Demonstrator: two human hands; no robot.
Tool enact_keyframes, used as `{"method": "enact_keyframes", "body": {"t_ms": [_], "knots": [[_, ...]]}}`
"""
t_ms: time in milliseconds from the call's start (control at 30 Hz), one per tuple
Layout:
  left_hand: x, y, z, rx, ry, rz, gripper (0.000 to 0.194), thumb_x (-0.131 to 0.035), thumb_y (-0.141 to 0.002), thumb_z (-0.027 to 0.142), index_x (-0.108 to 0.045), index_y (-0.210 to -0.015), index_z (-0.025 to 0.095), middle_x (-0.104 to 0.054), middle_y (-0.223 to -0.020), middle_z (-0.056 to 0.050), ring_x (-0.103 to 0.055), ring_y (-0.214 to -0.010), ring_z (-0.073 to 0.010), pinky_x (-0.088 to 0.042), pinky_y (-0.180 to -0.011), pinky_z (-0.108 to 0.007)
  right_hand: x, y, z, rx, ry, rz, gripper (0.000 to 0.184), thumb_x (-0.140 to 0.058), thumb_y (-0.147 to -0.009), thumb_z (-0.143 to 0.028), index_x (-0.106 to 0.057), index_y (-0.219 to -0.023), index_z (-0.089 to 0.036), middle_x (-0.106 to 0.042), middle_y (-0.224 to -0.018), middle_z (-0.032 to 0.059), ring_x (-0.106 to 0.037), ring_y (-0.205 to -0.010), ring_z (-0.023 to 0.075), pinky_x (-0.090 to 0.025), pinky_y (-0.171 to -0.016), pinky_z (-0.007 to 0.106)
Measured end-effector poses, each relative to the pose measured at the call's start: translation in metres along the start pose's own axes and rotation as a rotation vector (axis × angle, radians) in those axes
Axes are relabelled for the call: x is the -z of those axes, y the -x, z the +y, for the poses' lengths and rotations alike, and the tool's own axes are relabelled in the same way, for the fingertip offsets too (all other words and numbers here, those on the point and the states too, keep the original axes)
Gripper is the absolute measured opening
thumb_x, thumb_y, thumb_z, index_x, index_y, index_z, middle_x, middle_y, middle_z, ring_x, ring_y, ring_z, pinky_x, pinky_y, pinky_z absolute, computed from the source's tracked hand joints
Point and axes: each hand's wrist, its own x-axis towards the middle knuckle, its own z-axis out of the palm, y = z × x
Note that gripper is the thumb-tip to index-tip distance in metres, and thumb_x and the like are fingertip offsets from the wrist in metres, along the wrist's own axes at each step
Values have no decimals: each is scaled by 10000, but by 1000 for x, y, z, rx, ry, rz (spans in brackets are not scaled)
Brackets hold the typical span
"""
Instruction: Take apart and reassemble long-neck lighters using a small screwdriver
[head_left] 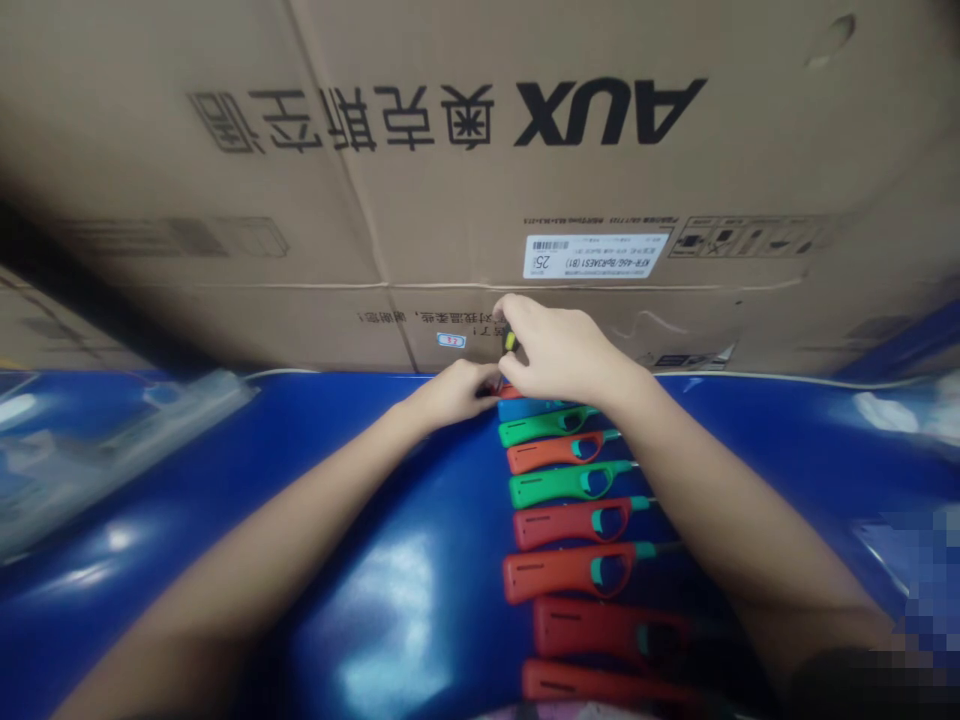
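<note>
1. At the far end of a row of plastic lighters, the right hand is grasping one slim tool with a yellow-and-black handle. The tool is pointing downward, probably to bring its end onto the lighter beneath.
2. Just beside it, the left hand is bending its thumb and fingers in at the butt of the farthest red plastic lighter. It is perhaps steadying that piece; whether it is truly pinching it, I cannot tell.
3. Under the two hands, this red lighter is lying near the back of the table, largely hidden by fingers.
4. Nearer the body, one blue plastic lighter, two bright green plastic lighters and five more red or orange-red ones are lying side by side, making nine in view.
5. All of them are lying roughly parallel, butts to the left and nozzles, where they show, to the right, likely so that each is presenting the same face to the hands.
6. The glossy blue tabletop is carrying the row; behind it one large brown cardboard box is standing, bearing upside-down black print, one white rectangular label and one small blue-edged sticker.
7. Farther left, clear plastic wrapping is lying in a blur.
</note>
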Motion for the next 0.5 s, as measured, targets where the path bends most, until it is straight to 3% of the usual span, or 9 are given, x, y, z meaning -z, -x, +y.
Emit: {"method": "enact_keyframes", "body": {"t_ms": [133, 333, 500], "knots": [[0, 0, 0, -10, -26, 4, 64, -638, -846, 166, -651, -906, 151, -727, -882, -63, -669, -780, -206, -502, -728, -310, 0, -1, 0, -23, 57, -6, 357, -422, -972, -450, -594, -1118, -172, -750, -922, 101, -691, -780, 276, -360, -606, 326], [4, 1, 1, -22, -38, 1, 88, -638, -831, 146, -645, -917, 163, -729, -880, -41, -665, -766, -176, -504, -725, -279, 11, 0, 14, -91, 80, 44, 278, -452, -924, -363, -625, -1069, -201, -749, -865, 76, -691, -757, 262, -325, -579, 315], [5, 0, 1, -34, -81, -7, 71, -576, -887, 147, -644, -899, 168, -732, -865, -41, -676, -773, -163, -508, -742, -263, 21, 6, 29, -121, 91, -130, 272, -458, -902, -358, -668, -923, -186, -743, -903, 114, -691, -785, 280, -362, -583, 322]]}}
